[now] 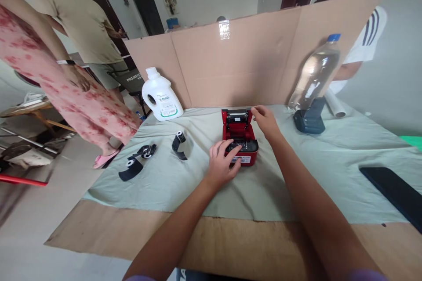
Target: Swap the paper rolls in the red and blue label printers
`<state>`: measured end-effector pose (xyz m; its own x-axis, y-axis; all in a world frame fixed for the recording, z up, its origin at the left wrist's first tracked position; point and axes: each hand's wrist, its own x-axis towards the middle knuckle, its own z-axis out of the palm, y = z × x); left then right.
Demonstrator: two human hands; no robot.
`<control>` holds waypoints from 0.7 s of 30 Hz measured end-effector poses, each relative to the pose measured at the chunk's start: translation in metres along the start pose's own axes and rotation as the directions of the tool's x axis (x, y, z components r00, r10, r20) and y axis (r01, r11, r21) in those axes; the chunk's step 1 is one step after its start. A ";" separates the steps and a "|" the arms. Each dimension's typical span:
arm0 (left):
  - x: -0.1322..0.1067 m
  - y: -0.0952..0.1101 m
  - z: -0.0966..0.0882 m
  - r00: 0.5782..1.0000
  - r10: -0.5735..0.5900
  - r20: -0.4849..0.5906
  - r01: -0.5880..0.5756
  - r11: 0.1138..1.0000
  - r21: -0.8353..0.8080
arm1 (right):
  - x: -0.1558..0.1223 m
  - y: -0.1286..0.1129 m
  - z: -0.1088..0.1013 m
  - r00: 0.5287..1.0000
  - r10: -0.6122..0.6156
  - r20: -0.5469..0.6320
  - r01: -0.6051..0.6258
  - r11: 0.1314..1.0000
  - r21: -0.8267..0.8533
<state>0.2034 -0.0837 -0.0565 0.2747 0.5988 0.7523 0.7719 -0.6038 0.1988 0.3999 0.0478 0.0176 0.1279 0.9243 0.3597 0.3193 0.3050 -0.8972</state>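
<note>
1. Bare forearms (pixel 178 224) come in from the bottom, nearest the camera, over the table's wooden edge (pixel 224 239).
2. Left hand (pixel 222 162): fingers spread fairly wide over the near side of a small red printer (pixel 240 132), fingertips touching its dark front part, thumb low beside the pale label. It seems to steady the printer rather than grip it.
3. Right hand (pixel 265 120): fingers and thumb narrowed at the upper right edge of the raised lid (pixel 237 116), touching it. I cannot tell whether they pinch it or only press.
4. The step in hand looks like handling the lid while the base is braced. Moving the lid either way would, I judge, call for a light push from the right hand and steady pressure from the left.
5. The printer sits upright on the pale green cloth (pixel 198 193), between the hands: just right of the left palm, just left of the right hand.
6. Left of it lie a small dark roll (pixel 180 137) and, farther out, more loose rolls (pixel 132 171).
7. Behind these stands a white jug (pixel 161 99); to the right, a clear bottle (pixel 314 70) and a dark stand (pixel 309 123), with cardboard (pixel 237 66) at the back.
</note>
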 end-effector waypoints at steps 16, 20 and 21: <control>-0.001 -0.004 -0.004 0.998 0.003 -0.056 -0.005 0.999 -0.035 | -0.067 0.076 0.016 0.976 0.054 0.210 -0.161 0.829 0.536; 0.003 -0.004 -0.008 0.999 -0.011 0.033 0.013 0.999 -0.047 | -0.072 0.075 0.017 0.976 0.037 0.213 -0.155 0.807 0.570; 0.006 -0.004 -0.009 0.999 -0.011 0.050 0.014 0.998 -0.060 | -0.073 0.076 0.017 0.977 0.029 0.211 -0.150 0.800 0.582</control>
<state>0.1961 -0.0825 -0.0470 0.2949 0.6308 0.7178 0.7396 -0.6263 0.2466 0.3986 0.0076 -0.0811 -0.0642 0.9604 0.2712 -0.3099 0.2391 -0.9202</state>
